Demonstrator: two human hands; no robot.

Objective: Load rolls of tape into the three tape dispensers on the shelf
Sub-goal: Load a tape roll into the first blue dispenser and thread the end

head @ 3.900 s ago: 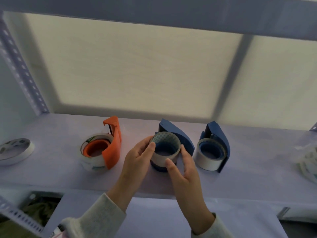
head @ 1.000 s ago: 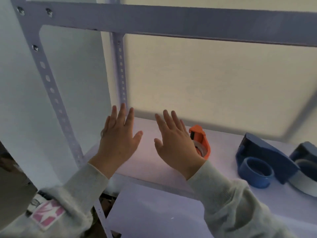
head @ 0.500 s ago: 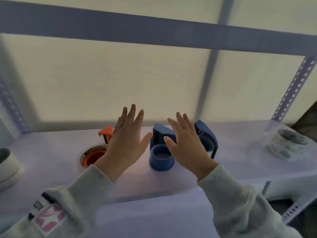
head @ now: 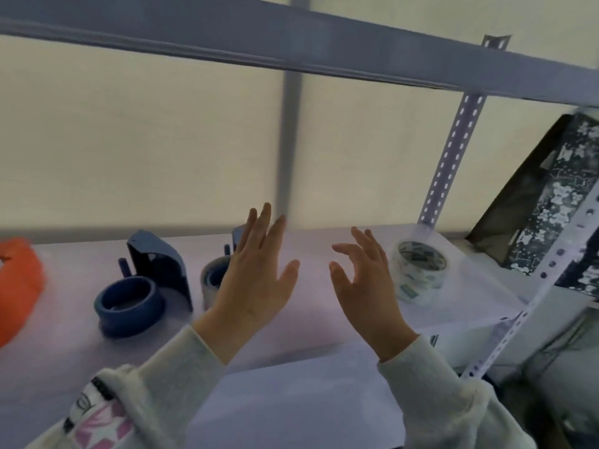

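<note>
My left hand (head: 256, 283) and my right hand (head: 364, 286) hover above the shelf (head: 324, 306), both empty with fingers spread. A stack of clear printed tape rolls (head: 419, 275) lies at the shelf's right end, just right of my right hand. A blue dispenser (head: 142, 286) with a bare blue hub stands left of centre. A second blue dispenser (head: 214, 275) holding a pale tape roll is partly hidden behind my left hand. The orange dispenser (head: 19, 283) shows at the far left edge.
A perforated metal upright (head: 450, 160) rises at the back right and another (head: 531, 309) at the front right corner. The upper shelf beam (head: 291, 43) runs overhead. A black patterned bag (head: 551, 196) leans beyond the right end. A lower board (head: 291, 400) lies below.
The view has swung right, so the dispensers now sit left and the tape stack is closer. Both empty hands have moved right along the shelf, the right one nearing the stack.
</note>
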